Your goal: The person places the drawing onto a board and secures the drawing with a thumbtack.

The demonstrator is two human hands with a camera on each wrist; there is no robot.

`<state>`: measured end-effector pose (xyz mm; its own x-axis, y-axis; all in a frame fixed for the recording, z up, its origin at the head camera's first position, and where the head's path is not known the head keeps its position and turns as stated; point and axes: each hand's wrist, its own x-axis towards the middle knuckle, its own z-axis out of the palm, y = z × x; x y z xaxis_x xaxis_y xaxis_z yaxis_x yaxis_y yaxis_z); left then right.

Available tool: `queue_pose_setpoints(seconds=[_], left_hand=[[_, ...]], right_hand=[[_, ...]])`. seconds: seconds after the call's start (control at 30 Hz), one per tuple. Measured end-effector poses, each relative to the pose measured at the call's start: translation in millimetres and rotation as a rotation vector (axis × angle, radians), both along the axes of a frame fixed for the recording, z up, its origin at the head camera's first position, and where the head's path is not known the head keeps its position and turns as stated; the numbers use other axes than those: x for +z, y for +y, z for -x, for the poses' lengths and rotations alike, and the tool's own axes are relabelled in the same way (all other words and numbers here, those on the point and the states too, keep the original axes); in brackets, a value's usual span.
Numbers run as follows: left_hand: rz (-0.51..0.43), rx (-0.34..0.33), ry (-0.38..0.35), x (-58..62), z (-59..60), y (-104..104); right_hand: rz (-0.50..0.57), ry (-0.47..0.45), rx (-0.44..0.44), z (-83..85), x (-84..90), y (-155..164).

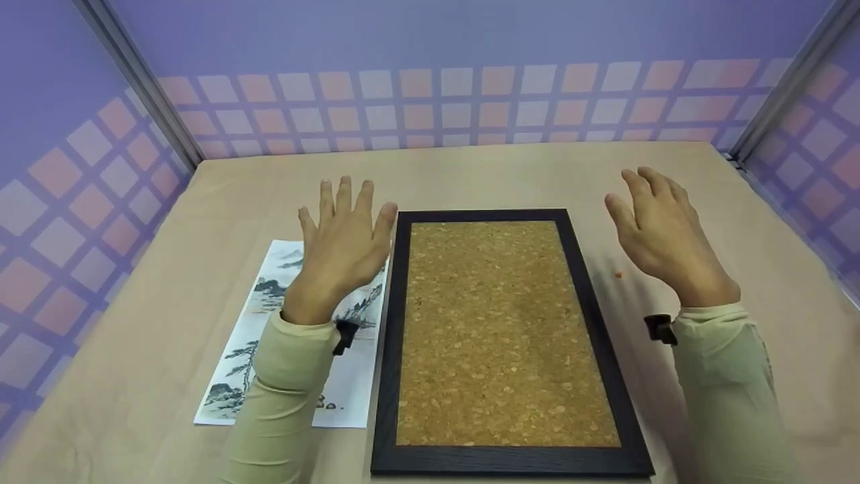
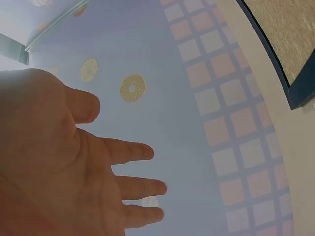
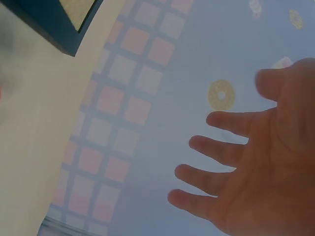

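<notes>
- Cork board [image 1: 500, 329], dark frame: lies flat on the table [image 1: 168, 269] straight before you, long side running away from you; nothing rests on it.
- Paper print [image 1: 255, 349], ink landscape: lies flat just left of the board, its right edge close along the frame; your left sleeve [image 1: 282, 396] covers its middle.
- Your left hand [image 1: 342, 245]: raised above the far end of the print, beside the board's far left corner, fingers straight and spread, holding nothing.
- Your right hand [image 1: 662, 235]: raised right of the board, apart from it, fingers loosely extended, holding nothing.
- Small orange speck [image 1: 618, 274]: on the table between the board and your right hand.
- Backdrop [image 1: 430, 101], lilac with pink and white squares: walls the table on three sides.
- Wrist views: open palms [image 2: 59, 167] [image 3: 266, 172] against the backdrop, a frame corner at the edge.
</notes>
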<state>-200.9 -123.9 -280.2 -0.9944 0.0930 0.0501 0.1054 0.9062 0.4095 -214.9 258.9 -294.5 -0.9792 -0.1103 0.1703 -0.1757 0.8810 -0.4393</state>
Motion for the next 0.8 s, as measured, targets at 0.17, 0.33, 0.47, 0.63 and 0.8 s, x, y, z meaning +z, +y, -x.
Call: queue_pose_setpoints(seconds=[0.17,0.33,0.47,0.63,0.8], left_hand=[[-0.028,0.037,-0.106,5.3,2.8,-23.7],[-0.076,0.06,-0.142,8.8,6.8,-48.8],[-0.084,0.085,-0.166,4.4,13.7,-70.5],[-0.06,0.105,-0.239,-6.7,21.7,-98.3],[-0.03,0.123,-0.265,-18.4,27.0,-116.9]], right_hand=[[-0.049,-0.123,-0.012,5.0,-6.9,7.5],[-0.083,-0.158,-0.009,8.5,-14.6,15.5],[-0.083,-0.148,-0.01,11.4,-22.8,21.5],[-0.103,-0.147,0.002,15.0,-33.8,25.6],[-0.114,-0.165,0.011,18.2,-42.7,27.5]])
